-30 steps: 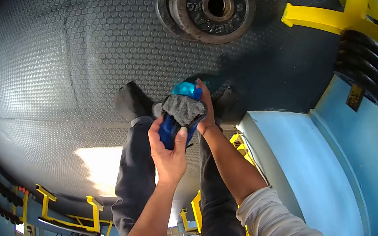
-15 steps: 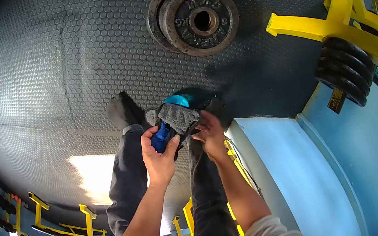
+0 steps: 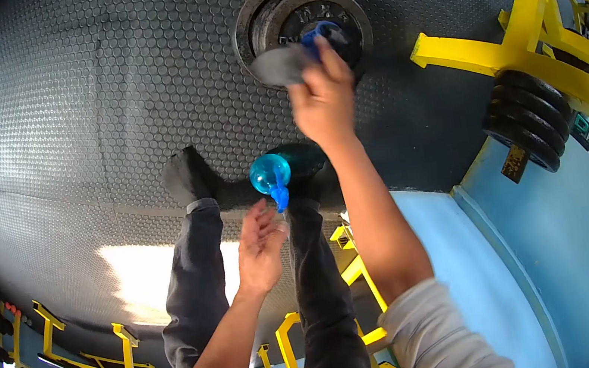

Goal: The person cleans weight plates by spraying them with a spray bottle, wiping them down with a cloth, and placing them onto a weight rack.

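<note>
My right hand (image 3: 326,100) reaches out over the stacked weight plates (image 3: 266,33) on the floor. It grips a blue-and-grey cloth (image 3: 285,65), smeared by motion, which covers part of the top plate and its centre hole. I cannot tell whether the cloth touches the metal. Lower down, my left hand (image 3: 259,253) has its fingers apart and nothing in them. Just beyond its fingertips is a translucent teal bottle (image 3: 263,173) with a blue top (image 3: 281,198), near my feet.
Dark studded rubber matting (image 3: 75,124) covers the floor. At right, a yellow rack (image 3: 468,54) carries several black plates (image 3: 530,117) beside a light-blue wall (image 3: 578,219). More yellow frames (image 3: 89,356) stand at lower left. My shoes and trouser legs are below.
My right hand has moved up and away to the plates with the cloth. My left hand has let go of the cloth and opened. The bottle and its blue top now show more fully.
</note>
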The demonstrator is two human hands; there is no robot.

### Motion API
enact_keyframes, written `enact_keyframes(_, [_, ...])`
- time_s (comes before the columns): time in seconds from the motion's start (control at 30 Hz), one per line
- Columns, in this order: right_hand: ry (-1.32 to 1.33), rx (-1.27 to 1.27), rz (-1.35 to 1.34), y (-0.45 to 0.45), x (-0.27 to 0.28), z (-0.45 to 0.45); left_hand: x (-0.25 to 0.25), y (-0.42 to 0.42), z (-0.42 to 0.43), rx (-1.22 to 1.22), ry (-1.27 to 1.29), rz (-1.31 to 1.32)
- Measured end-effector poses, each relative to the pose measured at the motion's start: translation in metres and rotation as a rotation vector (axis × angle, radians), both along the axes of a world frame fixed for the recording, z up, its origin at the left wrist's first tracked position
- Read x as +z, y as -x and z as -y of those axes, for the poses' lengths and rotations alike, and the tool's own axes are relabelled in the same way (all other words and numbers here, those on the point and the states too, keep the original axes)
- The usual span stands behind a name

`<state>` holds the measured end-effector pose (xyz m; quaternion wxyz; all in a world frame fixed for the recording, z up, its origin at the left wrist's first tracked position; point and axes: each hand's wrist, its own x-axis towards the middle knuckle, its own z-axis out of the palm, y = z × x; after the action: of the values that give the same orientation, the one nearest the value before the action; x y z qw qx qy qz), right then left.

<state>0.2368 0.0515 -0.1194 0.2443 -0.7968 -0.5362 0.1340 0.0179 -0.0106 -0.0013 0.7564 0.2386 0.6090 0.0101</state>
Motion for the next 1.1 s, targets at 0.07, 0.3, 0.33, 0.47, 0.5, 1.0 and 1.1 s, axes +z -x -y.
enact_keyframes(0.07, [0.315,0.066,0.242,0.028,0.009,-0.023,-0.003,0.001,-0.006,-0.034,0.029,-0.004])
enact_keyframes(0.3, [0.170,-0.027,0.229,-0.013,-0.021,0.041,0.001,-0.001,-0.017,0.018,0.012,0.004])
enact_keyframes(0.33, [0.139,-0.082,0.280,-0.025,-0.026,0.029,0.001,-0.002,-0.016,0.029,0.018,0.004])
enact_keyframes(0.47, [0.104,-0.551,0.239,-0.038,-0.042,-0.055,0.000,0.005,-0.017,-0.033,0.052,-0.016])
enact_keyframes(0.5, [0.078,-0.360,0.161,-0.032,-0.037,-0.073,0.001,0.005,-0.014,-0.021,0.068,0.009])
enact_keyframes(1.0, [0.279,-0.823,0.076,-0.072,-0.042,-0.030,0.012,-0.002,-0.023,-0.087,0.129,0.072])
enact_keyframes(1.1, [0.035,-0.648,0.391,-0.061,-0.057,-0.031,0.013,-0.004,-0.030,-0.067,0.107,0.045])
